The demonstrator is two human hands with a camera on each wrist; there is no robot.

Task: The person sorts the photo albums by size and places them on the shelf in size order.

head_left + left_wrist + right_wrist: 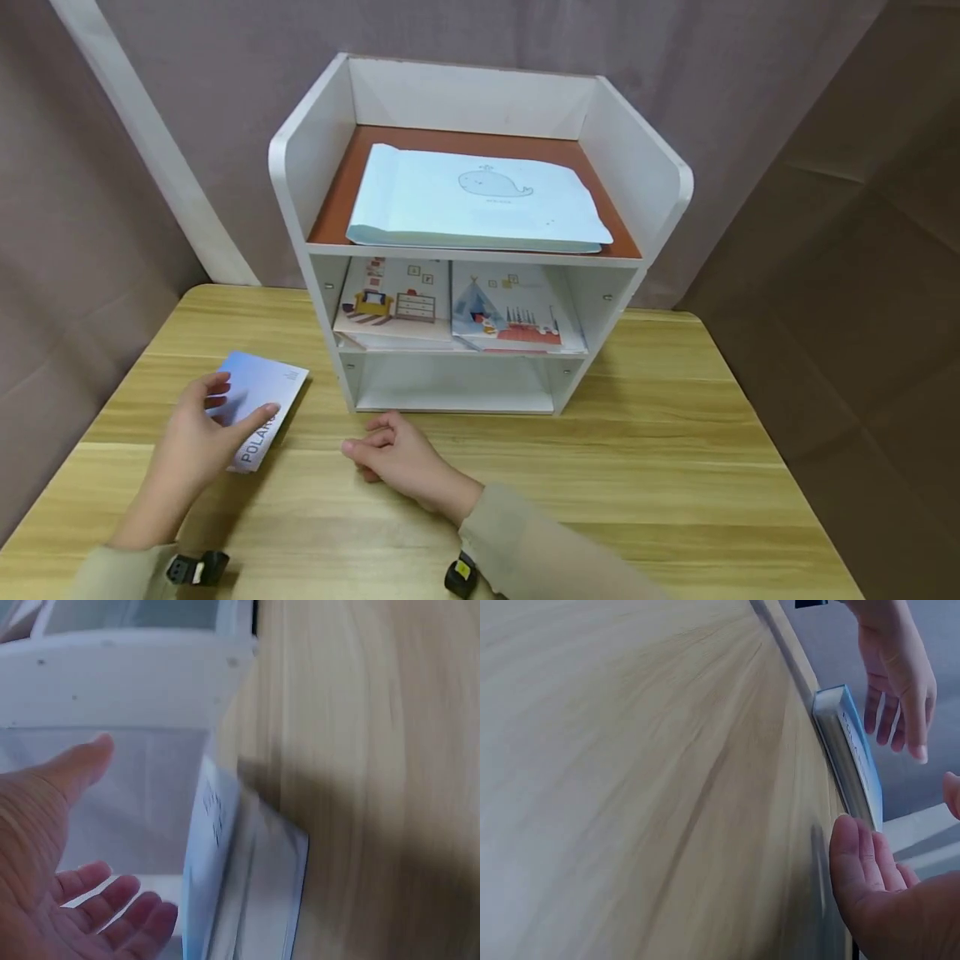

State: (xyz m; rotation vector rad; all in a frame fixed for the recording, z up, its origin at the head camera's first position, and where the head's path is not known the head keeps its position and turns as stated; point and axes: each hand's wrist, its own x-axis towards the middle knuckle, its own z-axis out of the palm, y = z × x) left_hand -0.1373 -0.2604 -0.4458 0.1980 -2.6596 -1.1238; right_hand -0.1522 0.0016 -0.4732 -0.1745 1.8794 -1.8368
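A blue-and-white book (pixel 264 385) with "POLAR" lettering lies flat on the left of the table. My left hand (pixel 197 429) hovers over it, thumb and fingers spread apart and nothing between them. In the right wrist view a gap shows between that left hand (pixel 901 671) and the book's cover (pixel 859 754). The left wrist view has the book (pixel 214 862) beside the relaxed fingers. My right hand (pixel 408 460) is low over the table in front of the shelf, fingers loosely bent and holding nothing.
A white shelf unit (pixel 671 179) stands at the back of the wooden table (pixel 675 467). On its top lies a pale whale-print book (pixel 487 200). Two illustrated books, left (pixel 405 304) and right (pixel 510 312), lie on the middle shelf. Curtains hang behind.
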